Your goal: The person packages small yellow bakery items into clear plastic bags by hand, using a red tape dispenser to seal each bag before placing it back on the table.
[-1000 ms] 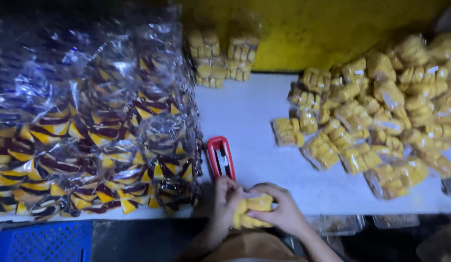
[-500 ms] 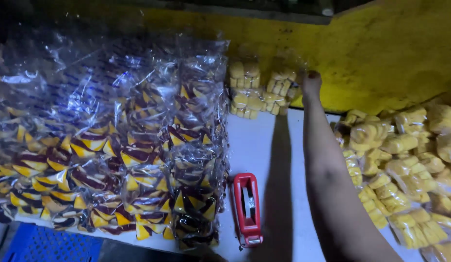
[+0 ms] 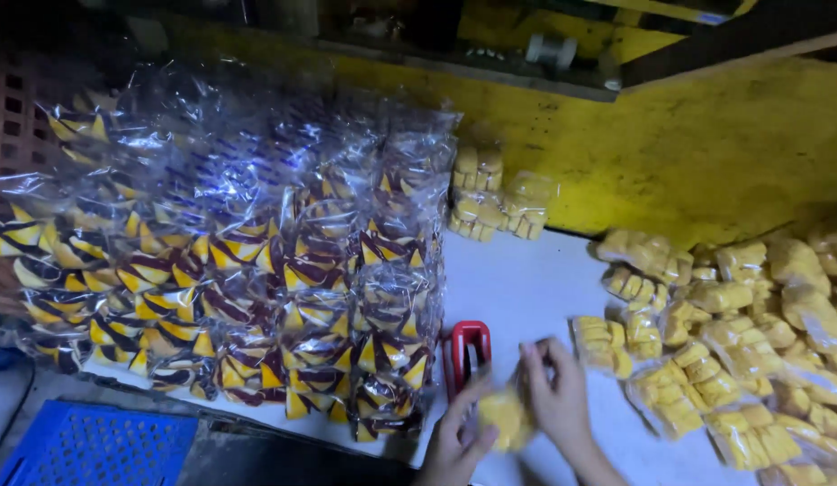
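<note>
Both hands worked at the near edge of the white bench: the left hand and the right hand closed together around a small clear packet of yellow snacks, fingers curled on its sides, just right of a red stapler lying on the bench. To handle it well, it seemed wise to pinch the film mouth flat and keep the contents low before reaching for the stapler. Left of the hands stood a tall heap of cellophane bags with yellow and maroon wedges; to the right lay a pile of filled yellow packets, and a few more sat against the yellow wall. Half a second earlier one arm had stretched toward those far packets; now both hands were back near the body.
</note>
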